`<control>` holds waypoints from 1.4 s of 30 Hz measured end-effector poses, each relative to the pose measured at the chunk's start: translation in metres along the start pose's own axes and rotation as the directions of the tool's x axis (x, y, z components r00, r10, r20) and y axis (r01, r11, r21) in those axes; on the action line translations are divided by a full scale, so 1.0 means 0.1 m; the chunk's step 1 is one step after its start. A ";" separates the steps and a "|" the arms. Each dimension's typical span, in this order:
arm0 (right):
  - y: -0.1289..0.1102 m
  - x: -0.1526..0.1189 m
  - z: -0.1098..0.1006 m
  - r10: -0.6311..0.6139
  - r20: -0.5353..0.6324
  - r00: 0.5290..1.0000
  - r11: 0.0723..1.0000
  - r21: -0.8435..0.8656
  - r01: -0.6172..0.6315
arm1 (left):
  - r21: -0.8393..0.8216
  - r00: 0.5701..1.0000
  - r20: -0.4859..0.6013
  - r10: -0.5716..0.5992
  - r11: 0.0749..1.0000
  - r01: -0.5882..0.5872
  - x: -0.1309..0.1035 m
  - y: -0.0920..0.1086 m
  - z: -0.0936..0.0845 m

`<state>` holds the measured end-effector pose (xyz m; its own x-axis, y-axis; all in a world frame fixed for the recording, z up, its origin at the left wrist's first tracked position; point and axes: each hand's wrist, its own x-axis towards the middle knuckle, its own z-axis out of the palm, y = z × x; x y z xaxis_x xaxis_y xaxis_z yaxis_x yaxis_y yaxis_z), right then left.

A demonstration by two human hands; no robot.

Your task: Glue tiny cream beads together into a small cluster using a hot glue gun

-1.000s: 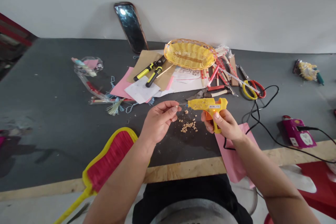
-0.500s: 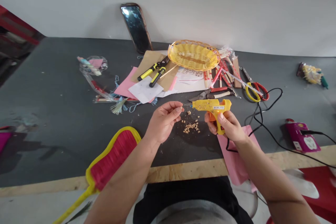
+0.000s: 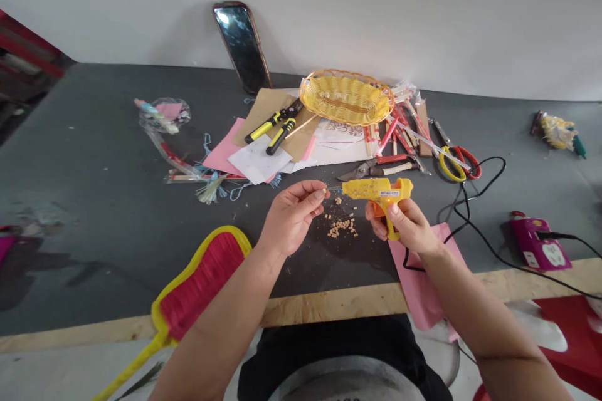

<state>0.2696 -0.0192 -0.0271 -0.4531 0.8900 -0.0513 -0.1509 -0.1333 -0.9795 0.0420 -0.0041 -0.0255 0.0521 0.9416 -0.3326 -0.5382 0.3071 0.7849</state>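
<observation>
My right hand point(image 3: 403, 224) is wrapped round the handle of a yellow hot glue gun point(image 3: 376, 189), its fingers at the orange trigger. The gun lies level, and its nozzle points left at my other hand. My left hand point(image 3: 296, 210) pinches a tiny pale piece point(image 3: 325, 193) between thumb and forefinger, right by the nozzle tip. It looks like one of the small wooden bits point(image 3: 342, 225) scattered on the table below, but most of it is hidden by my fingers.
Behind the gun lie pruning shears point(image 3: 376, 169), scissors point(image 3: 455, 163) and wrapped chopsticks point(image 3: 404, 125). A yellow wicker basket point(image 3: 348, 100), black-and-yellow pliers point(image 3: 277, 128), papers and a leaning phone point(image 3: 242, 47) are further back. A red fan point(image 3: 204, 285) is left; a black cord point(image 3: 489, 244) runs to a purple power adapter point(image 3: 540, 241).
Both hands keep nearly the same pose, with the nozzle still beside the pinched piece. The whole view has shifted very slightly.
</observation>
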 end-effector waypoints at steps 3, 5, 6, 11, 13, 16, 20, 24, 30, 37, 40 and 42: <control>0.00 0.00 0.00 -0.007 0.022 1.000 1.000 -0.013 0.008 | -0.001 1.000 0.004 0.007 1.000 -0.007 0.00 0.00 0.01; 0.00 0.00 0.00 -0.001 0.038 0.999 1.000 -0.016 0.002 | 0.006 1.000 0.010 0.013 1.000 -0.014 0.00 0.00 0.00; -0.01 0.00 0.01 0.005 0.044 0.999 1.000 -0.014 -0.005 | 0.010 1.000 0.013 0.016 1.000 -0.016 0.00 0.00 0.00; -0.03 0.01 0.03 0.005 0.040 0.999 1.000 0.009 -0.005 | 0.014 1.000 0.018 0.024 1.000 -0.024 0.00 -0.01 -0.01; -0.04 0.02 0.04 0.000 0.039 0.999 1.000 0.013 -0.001 | 0.015 1.000 0.018 0.026 1.000 -0.026 0.00 -0.01 -0.01; -0.05 0.02 0.04 -0.002 0.043 0.999 1.000 0.004 0.002 | 0.016 1.000 0.020 0.023 1.000 -0.023 0.00 -0.01 -0.01; -0.03 0.01 0.03 -0.025 0.064 0.998 1.000 -0.001 0.025 | 0.005 1.000 0.022 0.013 1.000 -0.013 -0.01 -0.01 0.00; -0.01 0.01 0.02 -0.027 0.067 0.997 1.000 -0.001 0.027 | 0.004 1.000 0.023 0.015 1.000 -0.015 -0.02 0.00 0.00; 0.00 0.01 0.01 -0.044 0.077 0.996 0.999 0.010 0.044 | -0.002 1.000 0.022 0.015 1.000 -0.015 -0.01 0.00 0.00; 0.05 0.01 -0.01 -0.063 0.088 0.994 0.998 0.035 0.060 | -0.005 1.000 0.017 0.010 1.000 -0.010 -0.02 0.01 0.01; 0.06 0.00 -0.01 -0.073 0.088 0.993 0.996 0.058 0.068 | -0.007 1.000 0.016 0.012 1.000 -0.012 -0.02 0.01 0.01; 0.06 0.00 -0.01 -0.074 0.089 0.993 0.996 0.065 0.069 | -0.008 1.000 0.017 0.014 1.000 -0.014 -0.02 0.01 0.01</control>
<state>0.2695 -0.0194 -0.0331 -0.5169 0.8552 0.0392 -0.2385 -0.0999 -0.9660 0.0423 -0.0053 -0.0239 0.0587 0.9480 -0.3128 -0.5460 0.2928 0.7850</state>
